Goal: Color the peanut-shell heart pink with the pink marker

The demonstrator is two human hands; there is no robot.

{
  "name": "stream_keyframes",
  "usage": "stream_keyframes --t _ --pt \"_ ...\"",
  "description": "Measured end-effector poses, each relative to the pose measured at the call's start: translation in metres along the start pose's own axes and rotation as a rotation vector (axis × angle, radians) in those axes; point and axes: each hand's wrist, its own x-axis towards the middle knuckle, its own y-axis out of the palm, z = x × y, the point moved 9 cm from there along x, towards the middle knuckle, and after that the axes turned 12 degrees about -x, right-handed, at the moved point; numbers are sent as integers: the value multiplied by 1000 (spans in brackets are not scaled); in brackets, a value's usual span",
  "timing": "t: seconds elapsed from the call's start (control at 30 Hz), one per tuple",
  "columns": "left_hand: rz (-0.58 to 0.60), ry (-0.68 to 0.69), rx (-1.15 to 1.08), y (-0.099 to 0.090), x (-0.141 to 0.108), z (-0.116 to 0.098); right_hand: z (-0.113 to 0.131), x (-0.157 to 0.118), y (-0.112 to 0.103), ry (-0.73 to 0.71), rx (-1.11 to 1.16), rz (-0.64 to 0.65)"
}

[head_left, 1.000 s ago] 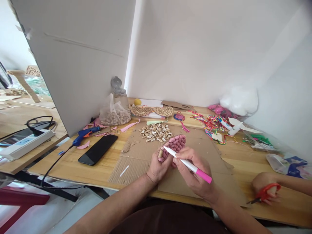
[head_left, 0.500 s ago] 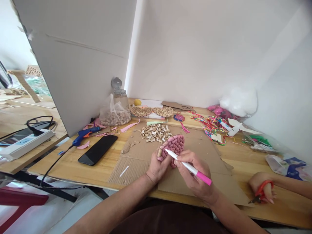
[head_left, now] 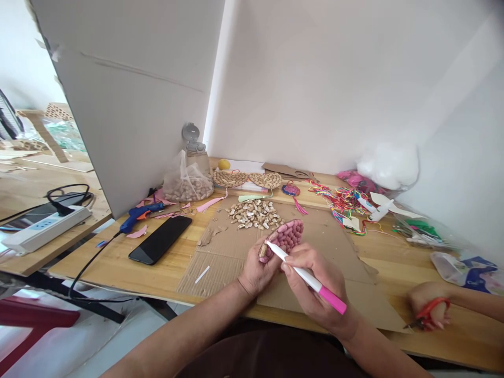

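left hand (head_left: 254,270) clamped on the pink peanut-covered piece (head_left: 290,233), holding it tilted above the cardboard (head_left: 224,257). right hand (head_left: 318,283) gripping the marker (head_left: 307,276), white barrel, pink end; tip is at the piece's near-left edge by a tan unpainted nut, can't tell if touching. hands close together, contact between them unclear

containers: beyond the left hand and off to its left, clear bag (head_left: 189,186) of whole peanuts, bottle (head_left: 197,157) right behind it with grey lid flipped up, contents unclear. far right beyond the right hand, bulging white bag (head_left: 389,165), contents not identifiable; nearer, clear bag (head_left: 423,231) with green stuff and white sticks. loose shell pile (head_left: 254,214) just past the left hand

writing: blue and white packet (head_left: 476,273) right of the right hand is printed, too small to read. nearer than that, co-worker's hand (head_left: 423,299) has red scissors (head_left: 435,310)
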Motion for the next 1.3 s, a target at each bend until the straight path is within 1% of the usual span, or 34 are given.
stream_keyframes --t 0.1,0.17,0.23,0.3,0.37,0.43,0.5,0.6,0.7,0.87,1.1,1.2,1.3 --pt "-44 -12 84 -6 -1 1 3 -2 -4 9 -7 -7" --pt "-66 1 138 -9 -2 -2 4 -1 -10 36 -12 -44" --pt "-69 37 188 -10 -2 -6 -1 3 -15 112 -9 -58" --pt "-62 52 223 -10 -2 -7 -9 7 -17 214 10 -21" --pt "-60 51 250 -10 -3 -7 -11 13 -19 247 59 -4" --pt "-65 64 270 -10 -3 -8 -5 21 -24 207 78 -34" --pt "-64 88 290 -9 -4 -11 2 28 -25 156 52 -48" --pt "-37 105 318 -6 -3 -16 13 37 -21 90 -18 -9" --pt "-8 122 335 -3 -3 -22 17 44 -13 45 -48 48" --pt "-18 137 334 -4 -3 -26 11 51 -2 89 -47 158" --pt "-37 112 320 -7 -2 -16 15 65 -11 91 -157 173" --pt "-48 120 291 -8 -2 -14 9 67 -16 135 -137 171" --pt "-46 118 291 -8 -2 -14 12 68 -11 107 -97 235"
